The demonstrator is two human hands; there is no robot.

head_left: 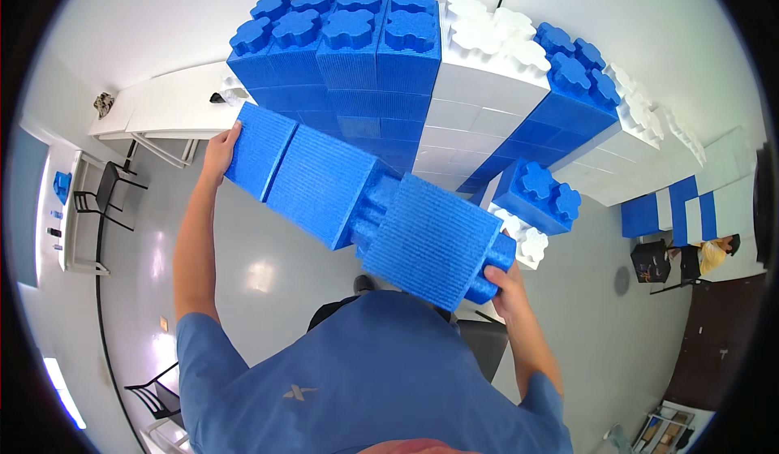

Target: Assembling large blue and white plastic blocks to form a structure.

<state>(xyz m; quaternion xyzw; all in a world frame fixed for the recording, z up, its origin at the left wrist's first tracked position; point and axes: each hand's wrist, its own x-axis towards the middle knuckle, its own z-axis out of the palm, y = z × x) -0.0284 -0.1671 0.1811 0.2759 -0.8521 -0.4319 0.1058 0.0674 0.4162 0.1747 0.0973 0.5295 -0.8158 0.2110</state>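
Note:
A row of large blue building blocks (321, 183) is held across my front, tilted down toward the right. My left hand (217, 154) is closed round its far left end. At the other end, my right hand (505, 288) grips the end block (434, 240) by its protruding stud. Between this end block and its neighbour a gap shows the connecting studs (372, 207), so the two are not pressed fully together. The undersides of the blocks, and some of my fingers behind them, are hidden.
Ahead stands a tall stacked wall of blue blocks (350, 73) and white blocks (479, 89). A blue block (531, 198) sits on a lower white stack to the right. White tables (187, 101) and a black chair (105, 190) are at left. Another person (714, 253) is at far right.

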